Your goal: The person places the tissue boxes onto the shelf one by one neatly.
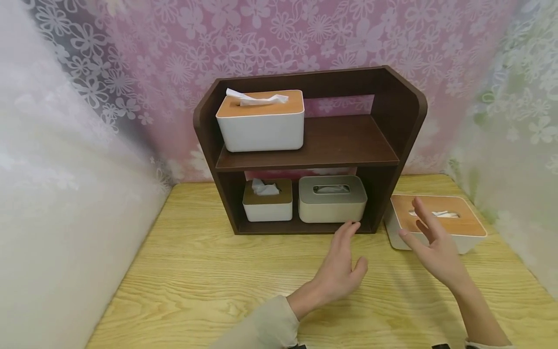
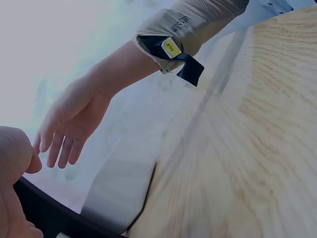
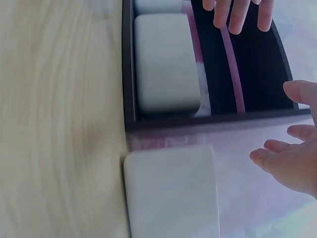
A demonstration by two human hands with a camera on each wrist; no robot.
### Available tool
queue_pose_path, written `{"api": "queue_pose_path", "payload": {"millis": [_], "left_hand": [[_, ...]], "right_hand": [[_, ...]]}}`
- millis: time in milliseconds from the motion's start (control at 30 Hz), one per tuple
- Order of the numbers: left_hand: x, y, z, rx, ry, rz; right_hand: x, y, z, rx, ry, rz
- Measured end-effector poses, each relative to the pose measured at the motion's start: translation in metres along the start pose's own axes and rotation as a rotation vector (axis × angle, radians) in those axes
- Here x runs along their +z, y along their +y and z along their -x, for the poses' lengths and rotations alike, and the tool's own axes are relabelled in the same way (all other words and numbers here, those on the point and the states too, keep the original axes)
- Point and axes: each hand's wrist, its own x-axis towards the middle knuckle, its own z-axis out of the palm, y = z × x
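Note:
My left hand is held in front of the shelf's lower tier, its fingers fairly straight and nothing in its grasp. The closest item to it is a cream tissue box with a grey lid. Over on the right, my right hand is raised with fingers spread, partly covering a white tissue box with a wooden lid beside the shelf. In the right wrist view, a gap shows between that hand and the white box. Part of the left hand is cut off in the left wrist view.
A dark brown two-tier shelf stands against the flowered backdrop. On its upper tier, at left, sits a larger wooden-lidded tissue box; a small brown-lidded one is below. Pale side walls flank the wood-grain table.

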Motion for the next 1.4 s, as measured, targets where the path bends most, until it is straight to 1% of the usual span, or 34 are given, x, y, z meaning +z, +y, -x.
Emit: {"api": "queue_pose_path", "payload": {"millis": [200, 433, 567, 633, 733, 867, 933, 1000, 1167, 1267, 1367, 1400], "left_hand": [[0.012, 0.003, -0.007, -0.061, -0.077, 0.044], [0.021, 0.004, -0.015, -0.093, -0.114, 0.037], [0.026, 0.004, -0.018, -0.124, -0.113, 0.037], [0.027, 0.005, -0.019, -0.145, -0.108, 0.056], [0.030, 0.006, -0.022, -0.171, -0.107, 0.090], [0.038, 0.006, -0.028, -0.196, -0.118, 0.116], [0.043, 0.005, -0.031, -0.216, -0.113, 0.119], [0.048, 0.005, -0.034, -0.251, -0.103, 0.146], [0.064, 0.007, -0.044, -0.304, -0.104, 0.208], [0.074, 0.008, -0.050, -0.308, -0.112, 0.203], [0.082, 0.004, -0.057, -0.327, -0.093, 0.177], [0.084, 0.002, -0.059, -0.338, -0.086, 0.168]], "right_hand": [[-0.018, 0.018, 0.010, 0.020, 0.031, 0.004], [-0.035, 0.036, 0.013, 0.076, 0.095, 0.018], [-0.043, 0.042, 0.010, 0.132, 0.157, 0.030], [-0.048, 0.045, 0.008, 0.160, 0.184, 0.027], [-0.055, 0.049, 0.007, 0.200, 0.210, 0.038], [-0.067, 0.057, 0.005, 0.231, 0.230, 0.055], [-0.072, 0.064, 0.005, 0.247, 0.232, 0.055], [-0.078, 0.071, 0.006, 0.265, 0.238, 0.055], [-0.086, 0.085, 0.007, 0.338, 0.290, 0.026], [-0.090, 0.088, 0.006, 0.373, 0.310, 0.016], [-0.093, 0.090, 0.006, 0.394, 0.309, 0.015], [-0.094, 0.091, 0.006, 0.397, 0.306, -0.001]]}}
